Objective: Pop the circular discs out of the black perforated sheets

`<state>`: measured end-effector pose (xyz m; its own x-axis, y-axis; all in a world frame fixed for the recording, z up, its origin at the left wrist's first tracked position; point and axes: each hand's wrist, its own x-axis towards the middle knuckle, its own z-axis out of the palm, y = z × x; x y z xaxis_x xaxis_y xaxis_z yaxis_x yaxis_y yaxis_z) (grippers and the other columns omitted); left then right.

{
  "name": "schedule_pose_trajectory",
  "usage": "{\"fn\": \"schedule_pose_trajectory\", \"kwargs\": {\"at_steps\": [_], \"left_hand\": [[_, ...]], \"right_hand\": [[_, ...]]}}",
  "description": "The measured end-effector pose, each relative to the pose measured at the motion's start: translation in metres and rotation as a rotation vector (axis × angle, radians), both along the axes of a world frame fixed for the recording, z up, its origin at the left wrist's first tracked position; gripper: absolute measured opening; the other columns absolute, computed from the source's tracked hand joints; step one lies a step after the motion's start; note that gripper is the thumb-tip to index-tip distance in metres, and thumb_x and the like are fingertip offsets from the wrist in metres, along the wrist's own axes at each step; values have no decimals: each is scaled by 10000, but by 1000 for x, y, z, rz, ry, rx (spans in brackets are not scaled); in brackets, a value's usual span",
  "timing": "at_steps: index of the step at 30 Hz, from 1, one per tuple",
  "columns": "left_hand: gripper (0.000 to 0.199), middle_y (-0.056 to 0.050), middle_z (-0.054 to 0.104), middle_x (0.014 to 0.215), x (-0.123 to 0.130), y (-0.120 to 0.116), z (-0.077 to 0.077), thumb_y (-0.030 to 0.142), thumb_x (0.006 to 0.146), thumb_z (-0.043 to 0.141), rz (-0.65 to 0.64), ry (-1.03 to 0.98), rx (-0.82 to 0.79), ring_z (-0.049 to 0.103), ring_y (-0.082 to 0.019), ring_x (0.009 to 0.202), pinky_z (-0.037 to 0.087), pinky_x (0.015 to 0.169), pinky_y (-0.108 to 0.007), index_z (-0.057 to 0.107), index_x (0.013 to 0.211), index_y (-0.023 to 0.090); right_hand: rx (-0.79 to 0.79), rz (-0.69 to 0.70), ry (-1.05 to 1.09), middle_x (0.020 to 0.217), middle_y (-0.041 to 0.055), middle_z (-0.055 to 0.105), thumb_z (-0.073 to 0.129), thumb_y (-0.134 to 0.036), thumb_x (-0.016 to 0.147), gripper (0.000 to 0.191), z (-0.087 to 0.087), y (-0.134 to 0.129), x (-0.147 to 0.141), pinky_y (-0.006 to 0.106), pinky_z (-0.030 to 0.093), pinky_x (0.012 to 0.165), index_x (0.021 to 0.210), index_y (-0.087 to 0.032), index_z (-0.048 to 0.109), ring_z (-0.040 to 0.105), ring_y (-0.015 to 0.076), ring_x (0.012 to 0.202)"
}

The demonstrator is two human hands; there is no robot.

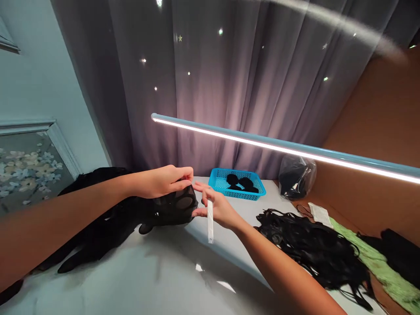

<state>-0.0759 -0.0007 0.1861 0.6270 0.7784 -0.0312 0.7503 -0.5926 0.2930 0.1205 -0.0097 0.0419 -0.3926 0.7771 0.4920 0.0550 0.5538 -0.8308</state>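
Observation:
My left hand [170,180] pinches the upper edge of a sheer black mesh garment [177,203], thumb and fingers closed on the fabric. The cloth hangs below the fingers, and an oval shape shows through it. My right hand [218,208] is beside it, its fingertips and thumb at the garment's right edge. A slim white strip [210,223] is held in its curled fingers and points down. I cannot tell whether it is a tool or a folded tag. A pile of black fabric [114,223] lies under and behind my left forearm.
A blue plastic basket [236,196] with black pieces inside stands at the table's back. Right are a heap of black straps [305,240], a clear bag of dark material [297,178] and green cloth [364,258]. A lit tube lamp [262,138] crosses above the white table [138,280].

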Motion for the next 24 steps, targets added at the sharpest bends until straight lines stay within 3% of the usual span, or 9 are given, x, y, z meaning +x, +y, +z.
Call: {"fn": "schedule_pose_trajectory", "kwargs": {"at_steps": [3, 5, 8, 10, 13, 16, 18, 20, 24], "left_hand": [[307, 38, 512, 606, -7, -12, 13, 544, 885, 468, 45, 3, 25, 483, -145, 528, 344, 505, -255, 539, 815, 254], [316, 34, 526, 612, -19, -12, 21, 548, 883, 456, 87, 9, 68, 493, -148, 539, 343, 520, -253, 536, 810, 250], [364, 29, 578, 644, -42, -1, 28, 585, 868, 443, 175, 3, 154, 529, -160, 583, 365, 560, -248, 561, 841, 242], [405, 24, 618, 683, -55, 14, 27, 624, 816, 504, 204, -15, 172, 537, -163, 602, 384, 578, -246, 598, 890, 238], [393, 18, 631, 707, -67, 36, 22, 585, 698, 640, 167, -33, 168, 550, -169, 638, 413, 602, -244, 661, 886, 241], [331, 5, 668, 737, -70, 49, 13, 536, 728, 604, 144, -67, 192, 598, -196, 704, 458, 661, -258, 706, 856, 249], [319, -6, 719, 837, -73, 47, 2, 512, 756, 582, 122, -97, 207, 634, -220, 798, 487, 753, -277, 734, 880, 260], [310, -7, 740, 928, -78, 37, -20, 484, 783, 578, 75, -115, 203, 647, -229, 869, 495, 826, -289, 763, 929, 283], [309, 17, 740, 883, -96, -6, -96, 364, 870, 504, -55, -96, 131, 664, -187, 822, 516, 770, -254, 771, 1018, 412]], "right_hand": [[-244, 192, -49, 672, -59, 493, 824, -566, 610, 601, -17, 8, -13, 232, 393, 572, 680, -235, 328, 502, 135, 650], [-296, 210, -107, 590, -98, 368, 835, -572, 570, 627, -33, 8, -10, 204, 293, 494, 674, -233, 319, 366, 89, 546], [-249, 80, -122, 568, -98, 358, 800, -602, 592, 625, -45, 11, 8, 206, 280, 489, 637, -230, 299, 331, 80, 528], [-210, -39, -91, 585, -80, 419, 761, -618, 638, 611, -41, 18, 28, 216, 312, 515, 627, -231, 289, 367, 87, 541], [-138, -230, -49, 641, -43, 519, 746, -599, 672, 581, -19, 31, 65, 234, 339, 564, 627, -231, 299, 441, 110, 591], [-60, -362, -36, 702, 3, 613, 759, -557, 686, 562, 7, 29, 100, 264, 396, 641, 628, -235, 301, 566, 165, 705], [-30, -382, -68, 736, 32, 663, 741, -511, 731, 524, 14, 14, 116, 287, 433, 686, 628, -236, 307, 634, 209, 797], [-50, -355, -135, 783, 58, 703, 688, -444, 799, 459, 8, -10, 124, 296, 454, 680, 630, -235, 315, 669, 231, 842], [-152, -234, -334, 880, 64, 732, 565, -264, 861, 325, -36, -71, 124, 306, 472, 715, 626, -220, 344, 695, 226, 874]]}}
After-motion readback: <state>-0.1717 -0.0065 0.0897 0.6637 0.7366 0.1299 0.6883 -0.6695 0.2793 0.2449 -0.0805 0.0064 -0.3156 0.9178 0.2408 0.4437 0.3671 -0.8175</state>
